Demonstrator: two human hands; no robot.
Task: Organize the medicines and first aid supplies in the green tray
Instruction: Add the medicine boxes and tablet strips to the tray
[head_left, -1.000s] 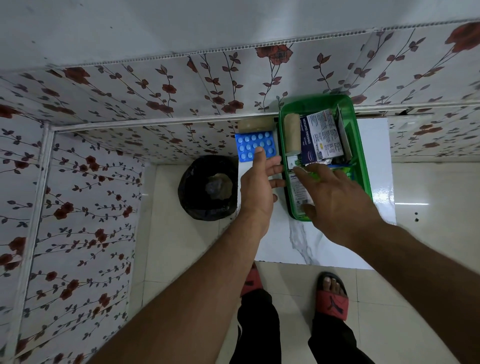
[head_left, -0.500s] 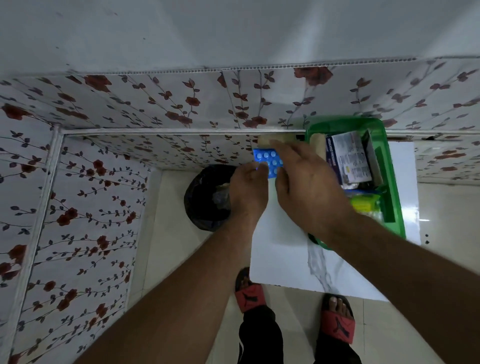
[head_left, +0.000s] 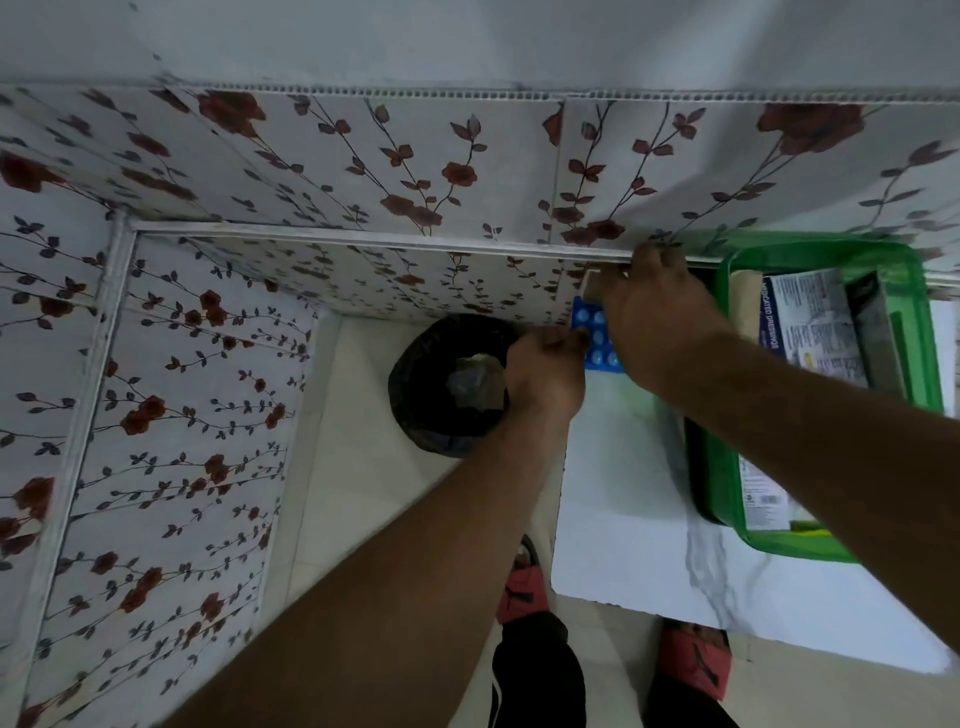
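Pinching blue blister pack (head_left: 597, 338) edge with left hand (head_left: 545, 374) | right hand (head_left: 660, 322) closed over beige bandage roll (head_left: 592, 287) | green tray (head_left: 930, 364) just beside

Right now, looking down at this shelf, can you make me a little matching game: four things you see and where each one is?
Things:
1. blue blister pack of pills
2. green plastic tray
3. black-lined waste bin
4. beige bandage roll

Places:
A. on the floor, left of the white shelf
B. on the shelf's right side, holding boxes
C. between the two hands, on the shelf
D. against the wall, under the right hand

Pairs: 1-C, 2-B, 3-A, 4-D
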